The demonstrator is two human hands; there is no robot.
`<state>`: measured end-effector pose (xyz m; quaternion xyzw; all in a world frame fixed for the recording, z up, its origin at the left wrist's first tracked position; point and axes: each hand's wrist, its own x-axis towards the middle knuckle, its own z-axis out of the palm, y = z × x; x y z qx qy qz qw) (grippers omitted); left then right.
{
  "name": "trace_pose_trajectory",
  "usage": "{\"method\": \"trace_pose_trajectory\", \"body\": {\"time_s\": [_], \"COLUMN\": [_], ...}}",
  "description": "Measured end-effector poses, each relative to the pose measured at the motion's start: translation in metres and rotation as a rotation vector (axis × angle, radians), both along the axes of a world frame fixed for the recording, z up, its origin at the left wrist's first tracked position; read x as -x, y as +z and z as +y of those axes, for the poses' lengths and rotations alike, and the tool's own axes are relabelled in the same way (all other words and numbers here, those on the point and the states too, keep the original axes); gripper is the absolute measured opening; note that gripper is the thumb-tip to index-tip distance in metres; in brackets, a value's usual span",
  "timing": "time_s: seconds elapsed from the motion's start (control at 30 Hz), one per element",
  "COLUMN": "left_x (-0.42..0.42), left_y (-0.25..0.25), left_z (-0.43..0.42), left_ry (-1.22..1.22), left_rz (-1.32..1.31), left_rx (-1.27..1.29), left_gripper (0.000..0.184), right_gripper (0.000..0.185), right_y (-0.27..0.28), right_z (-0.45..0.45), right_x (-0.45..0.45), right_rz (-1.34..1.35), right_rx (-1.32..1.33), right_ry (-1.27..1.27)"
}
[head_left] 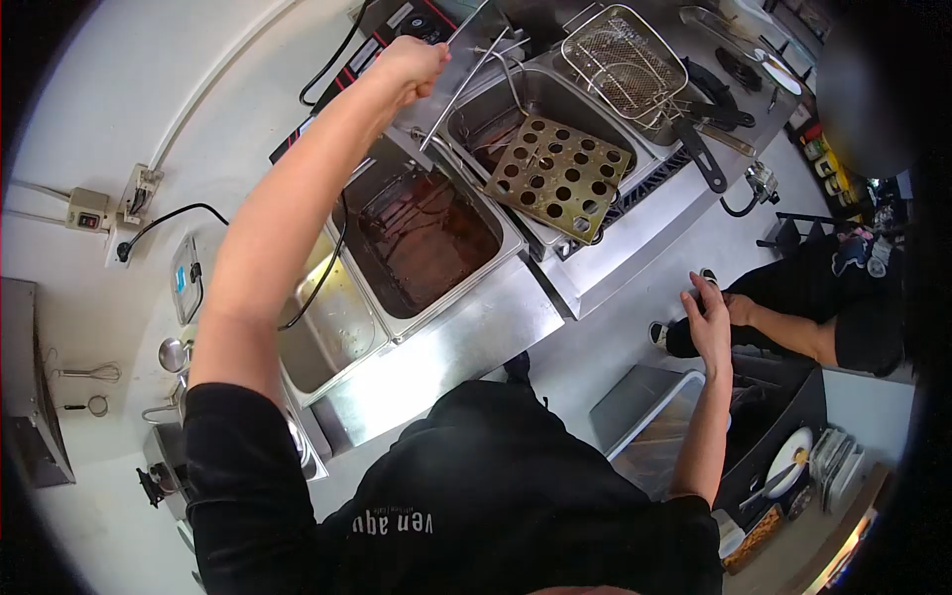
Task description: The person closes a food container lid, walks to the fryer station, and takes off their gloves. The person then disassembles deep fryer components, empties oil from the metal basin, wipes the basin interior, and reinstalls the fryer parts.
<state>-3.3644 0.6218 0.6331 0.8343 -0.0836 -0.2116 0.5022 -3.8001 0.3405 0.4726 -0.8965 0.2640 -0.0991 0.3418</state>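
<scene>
My left hand is raised over the back of the fryers, its fingers closed on the edge of a flat, shiny metal lid. Below it, a fryer tank contains dark brown oil with heating elements showing. A perforated metal plate lies tilted across the neighbouring fryer, whose well is partly hidden. Low on the right, my right hand hangs in the air with fingers apart, holding nothing. It appears close to a co-worker's hand in this view, though I cannot tell whether they touch.
Wire fry baskets with dark handles rest at the back right. A shallow steel pan sits left of the oil tank. Black cables cross nearby. The co-worker's legs and a grey bin are at right.
</scene>
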Motion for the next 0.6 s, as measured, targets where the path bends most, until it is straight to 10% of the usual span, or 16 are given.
{"method": "trace_pose_trajectory", "body": {"time_s": [0.6], "left_x": [0.028], "left_y": [-0.017], "left_z": [0.071], "left_ry": [-0.135], "left_rz": [-0.288], "left_rx": [-0.313], "left_gripper": [0.029], "right_gripper": [0.040], "right_y": [0.016], "right_z": [0.048], "right_x": [-0.065], "right_rz": [0.053], "right_rx": [-0.158], "right_ry": [0.177]}}
